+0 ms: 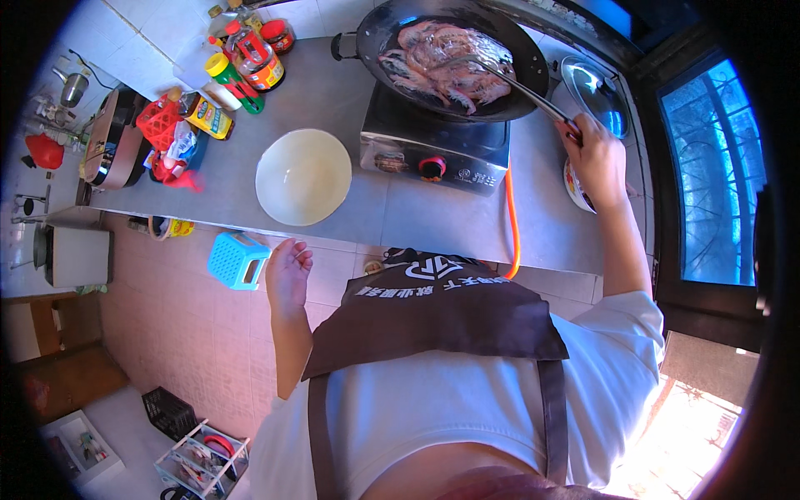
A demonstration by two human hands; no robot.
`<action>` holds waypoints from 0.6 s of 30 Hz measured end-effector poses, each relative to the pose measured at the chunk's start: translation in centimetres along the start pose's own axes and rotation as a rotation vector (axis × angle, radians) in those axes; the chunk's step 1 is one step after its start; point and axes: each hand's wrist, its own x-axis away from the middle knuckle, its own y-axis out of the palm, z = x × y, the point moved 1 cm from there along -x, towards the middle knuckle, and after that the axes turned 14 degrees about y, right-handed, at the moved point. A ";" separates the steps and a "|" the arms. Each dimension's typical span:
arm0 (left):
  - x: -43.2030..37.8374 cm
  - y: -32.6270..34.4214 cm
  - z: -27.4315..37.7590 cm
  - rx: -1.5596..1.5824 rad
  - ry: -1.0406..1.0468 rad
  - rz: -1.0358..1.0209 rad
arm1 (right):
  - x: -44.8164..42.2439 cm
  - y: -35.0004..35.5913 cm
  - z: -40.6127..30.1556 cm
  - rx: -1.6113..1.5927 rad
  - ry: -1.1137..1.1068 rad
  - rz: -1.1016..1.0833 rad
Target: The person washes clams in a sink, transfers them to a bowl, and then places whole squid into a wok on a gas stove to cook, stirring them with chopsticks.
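My right hand (590, 153) grips the handle of a metal spatula or ladle (531, 94), whose head lies among the shrimp. Pinkish, partly grey shrimp (447, 62) fill the middle of a dark wok (531, 65). Beneath the wok is a single-burner gas stove (434, 153) with a red-rimmed knob. My left hand (289, 269) hangs just off the counter's front edge, fingers loosely curled and holding nothing. Nearest to it on the counter sits a cream-coloured bowl (304, 178), with nothing visible inside.
Sauce bottles (256, 59) and a red plastic basket (161, 122) stand at the left of the grey counter (419, 219). An orange gas hose (514, 219) drops over its edge. A glass lid (594, 94) lies right of the wok. A blue stool (234, 261) stands on the floor.
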 end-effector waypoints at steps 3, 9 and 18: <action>-1.2 -0.1 -0.1 -0.002 -0.029 -0.055 | 1.4 -0.8 1.4 -0.052 0.051 0.077; -2.2 0.7 0.4 -0.027 -0.009 -0.097 | 4.0 -4.9 3.9 -0.088 0.212 0.071; -2.8 0.1 0.3 -0.018 -0.040 -0.096 | 5.7 -5.5 2.7 0.036 0.081 -0.028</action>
